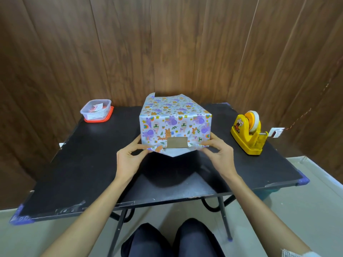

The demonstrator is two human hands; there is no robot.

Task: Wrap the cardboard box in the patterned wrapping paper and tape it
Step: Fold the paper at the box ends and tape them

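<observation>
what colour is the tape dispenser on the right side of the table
Yellow, with a cartoon sticker on its side; the tape dispenser shows clearly in the head view.

1 wrapped box (175, 119), 1 tape dispenser (247, 135), 1 plastic tub (96, 110), 2 hands: left hand (130, 158), right hand (220, 154).

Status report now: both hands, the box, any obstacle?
Left hand and right hand pinch bottom flap corners of patterned wrapping paper. Brown cardboard box partly bare at near end. Yellow tape dispenser stands clear, right.

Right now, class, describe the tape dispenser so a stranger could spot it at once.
Start at the black table and go to its right side, past the wrapped box. The tape dispenser stands there alone: bright yellow, with a cartoon sticker, holding a tape roll.
</observation>
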